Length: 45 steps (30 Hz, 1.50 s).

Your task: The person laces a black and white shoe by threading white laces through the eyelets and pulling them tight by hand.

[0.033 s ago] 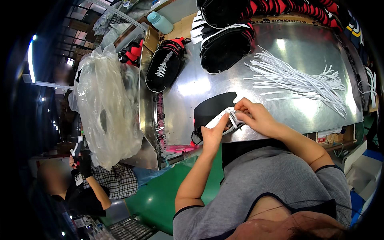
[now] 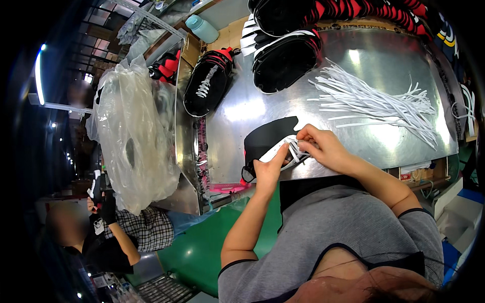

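A black shoe upper (image 2: 271,132) with a white eyelet part and a bit of red lies at the near edge of the metal table. My left hand (image 2: 270,169) grips its white part, thumb laid along the top. Close beside it my right hand (image 2: 323,149) has thumb and forefinger pinched on a white shoelace (image 2: 295,147) at the eyelets. The lace's end is hidden by the fingers. Beyond my right hand a loose bundle of white shoelaces (image 2: 376,98) is spread over the table.
Stacked black, white and red uppers (image 2: 287,60) sit at the back of the metal table (image 2: 242,146). A laced upper (image 2: 207,83) lies at the left, below a blue bottle (image 2: 202,29). Left of the table stands a big clear plastic bag (image 2: 134,136); a co-worker (image 2: 108,227) is beyond it.
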Available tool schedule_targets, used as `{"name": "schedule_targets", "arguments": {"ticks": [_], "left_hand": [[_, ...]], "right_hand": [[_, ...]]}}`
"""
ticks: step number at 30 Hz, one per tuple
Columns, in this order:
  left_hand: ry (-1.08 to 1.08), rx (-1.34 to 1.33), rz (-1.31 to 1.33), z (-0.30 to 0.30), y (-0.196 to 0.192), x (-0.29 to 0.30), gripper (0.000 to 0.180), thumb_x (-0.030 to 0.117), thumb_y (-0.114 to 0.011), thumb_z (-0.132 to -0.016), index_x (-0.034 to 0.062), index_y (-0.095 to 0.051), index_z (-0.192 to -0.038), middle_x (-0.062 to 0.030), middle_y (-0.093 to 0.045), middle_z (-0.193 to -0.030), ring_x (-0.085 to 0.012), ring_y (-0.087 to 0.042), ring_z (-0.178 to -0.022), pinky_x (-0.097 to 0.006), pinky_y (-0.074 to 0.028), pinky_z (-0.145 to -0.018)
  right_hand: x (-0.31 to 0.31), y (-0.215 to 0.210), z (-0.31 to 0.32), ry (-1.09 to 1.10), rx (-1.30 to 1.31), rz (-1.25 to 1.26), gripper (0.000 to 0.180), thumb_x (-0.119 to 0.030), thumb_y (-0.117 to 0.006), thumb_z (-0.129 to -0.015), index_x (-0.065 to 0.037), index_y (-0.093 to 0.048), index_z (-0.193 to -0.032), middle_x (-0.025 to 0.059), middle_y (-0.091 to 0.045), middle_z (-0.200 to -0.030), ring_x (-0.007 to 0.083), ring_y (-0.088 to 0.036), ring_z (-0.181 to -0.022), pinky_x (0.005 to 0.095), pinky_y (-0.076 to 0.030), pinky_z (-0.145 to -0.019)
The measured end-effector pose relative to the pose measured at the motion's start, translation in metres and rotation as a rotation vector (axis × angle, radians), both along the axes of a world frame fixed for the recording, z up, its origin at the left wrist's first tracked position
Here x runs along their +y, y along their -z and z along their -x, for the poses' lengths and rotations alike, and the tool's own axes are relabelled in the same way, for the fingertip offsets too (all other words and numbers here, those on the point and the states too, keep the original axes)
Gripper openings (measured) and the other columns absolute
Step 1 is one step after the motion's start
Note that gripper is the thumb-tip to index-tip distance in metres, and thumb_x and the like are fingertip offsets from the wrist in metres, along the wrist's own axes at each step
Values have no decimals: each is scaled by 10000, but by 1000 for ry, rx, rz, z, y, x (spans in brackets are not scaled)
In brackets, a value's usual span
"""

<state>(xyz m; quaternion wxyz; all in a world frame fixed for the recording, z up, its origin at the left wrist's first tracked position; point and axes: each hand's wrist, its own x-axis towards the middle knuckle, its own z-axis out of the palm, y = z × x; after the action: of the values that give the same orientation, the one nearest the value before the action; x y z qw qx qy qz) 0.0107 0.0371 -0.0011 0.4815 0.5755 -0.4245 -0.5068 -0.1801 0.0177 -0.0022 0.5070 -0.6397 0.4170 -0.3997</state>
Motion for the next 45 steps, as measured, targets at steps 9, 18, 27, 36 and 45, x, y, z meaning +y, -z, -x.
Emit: {"name": "schedule_targets", "arguments": {"ticks": [9,18,27,36,45], "left_hand": [[41,-30,-47,0,-3,-3,162,126,-713,-916,0,-717,-1018,-60,-726,-918,-105,-651,-725,-247,-514,-585],[178,-38,21,-2,15,-7,210,125,-626,-972,-26,-681,-1106,-60,-722,-909,-115,-678,-749,-258,-537,-607],[219,22,-234,-24,32,-45,222,225,-636,-895,28,-730,-856,-46,-710,-740,-115,-615,-570,-255,-490,-546],[250,-130,-136,-24,33,-46,272,120,-784,-794,1,-712,-1027,-47,-713,-878,-125,-650,-789,-288,-518,-708],[328,58,-161,-26,49,-51,190,99,-746,-835,26,-724,-1009,-24,-706,-915,-109,-622,-788,-274,-504,-722]], "right_hand": [[-9,-13,-2,21,253,88,143,-178,-644,-923,-36,-637,-940,132,-701,-781,320,-680,-710,408,-512,-646],[-35,2,-19,-141,583,175,528,-125,-665,-843,90,-454,-1278,234,-686,-801,417,-681,-770,467,-530,-680],[-66,12,-3,72,276,231,347,-26,-593,-918,-25,-532,-1260,118,-605,-729,234,-615,-653,359,-472,-618],[-63,73,-37,79,62,230,213,-68,-512,-994,-11,-566,-1192,72,-575,-738,160,-549,-660,309,-440,-616],[-62,71,-35,170,238,228,221,-124,-508,-1007,-40,-573,-1202,130,-580,-735,255,-590,-660,377,-458,-627]]}}
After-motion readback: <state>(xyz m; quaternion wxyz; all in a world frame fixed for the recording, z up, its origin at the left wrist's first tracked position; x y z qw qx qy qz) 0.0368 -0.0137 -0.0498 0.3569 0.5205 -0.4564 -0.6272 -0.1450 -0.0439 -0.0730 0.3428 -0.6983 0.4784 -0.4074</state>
